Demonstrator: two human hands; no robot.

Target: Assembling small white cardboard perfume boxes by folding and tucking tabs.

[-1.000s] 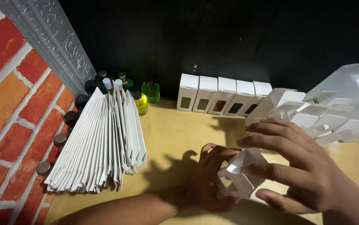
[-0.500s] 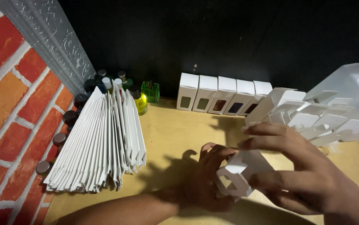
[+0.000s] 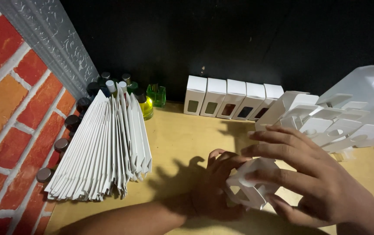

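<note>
White cardboard insert, at 5 o'clock on the table, is gripped between left hand and right hand; seemingly light and crushable, it is best held at its edges.

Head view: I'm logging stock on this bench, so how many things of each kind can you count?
Upright white window boxes: 5
Small white box being folded between left hand and right hand: 1
Fanned stack of flat white box blanks: 1 stack, sheets too many to count
Green and yellow glass bottles: 2
Dark-capped bottles by the bricks: number unclear
Total countable: 9
</note>
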